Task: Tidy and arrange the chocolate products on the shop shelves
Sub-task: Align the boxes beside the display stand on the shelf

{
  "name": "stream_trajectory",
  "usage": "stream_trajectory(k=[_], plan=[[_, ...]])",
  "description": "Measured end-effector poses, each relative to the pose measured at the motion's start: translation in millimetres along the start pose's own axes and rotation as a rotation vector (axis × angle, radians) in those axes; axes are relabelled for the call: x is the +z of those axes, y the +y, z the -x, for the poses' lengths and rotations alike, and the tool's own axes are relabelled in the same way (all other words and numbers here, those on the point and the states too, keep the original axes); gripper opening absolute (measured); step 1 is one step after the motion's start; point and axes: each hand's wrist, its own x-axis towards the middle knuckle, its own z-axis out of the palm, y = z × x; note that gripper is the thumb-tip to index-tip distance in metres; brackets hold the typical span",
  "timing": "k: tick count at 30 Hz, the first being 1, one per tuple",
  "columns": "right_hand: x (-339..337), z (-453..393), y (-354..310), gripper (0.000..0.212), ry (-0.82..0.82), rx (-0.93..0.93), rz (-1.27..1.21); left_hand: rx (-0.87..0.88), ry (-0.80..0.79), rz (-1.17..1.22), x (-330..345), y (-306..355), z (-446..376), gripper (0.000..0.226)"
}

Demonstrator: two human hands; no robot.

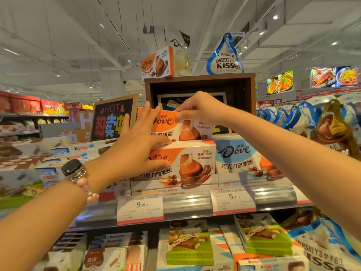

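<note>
- The orange-and-white cardboard Dove box (176, 126) I'm handling sits on the top shelf, stacked on a second matching orange Dove box (187, 163) below it, just in front of the dark wooden display crate (199, 83).
- My right hand (197, 108) pinches the upper box at its top edge, thumb on the front face and fingers (183, 107) curled over the far side.
- My left hand (140, 141) lies flat with straight fingers spread, pressing the left ends of both boxes; it grasps nothing.
- To do this step well, I judge I should push both left ends flush with that flat palm while the right hand nudges the upper box square, label facing out.
- Just right of the stack stands a blue-and-white Dove box (236, 155), touching the lower orange one.
- The wooden crate holds a framed dark sign; on its top stand another orange Dove box (157, 63) and a blue Hershey's Kisses bag (225, 59).
- Left of the stack, flat Kinder boxes (78, 151) lie in rows; the shelf below holds green-and-white chocolate boxes (189, 247).
</note>
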Motion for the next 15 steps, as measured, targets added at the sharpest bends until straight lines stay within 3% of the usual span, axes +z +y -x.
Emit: stream_trajectory(k=[4, 11, 15], plan=[[-5, -1, -4, 0.021, 0.009, -0.011, 0.015, 0.011, 0.024, -0.034, 0, 1, 1, 0.057], [29, -3, -7, 0.023, -0.191, -0.045, 0.221, -0.018, -0.093, 0.002, 3, -1, -5, 0.062], [24, 9, 9, 0.032, -0.252, 0.014, 0.067, 0.003, -0.125, 0.146, 4, -1, -5, 0.051]])
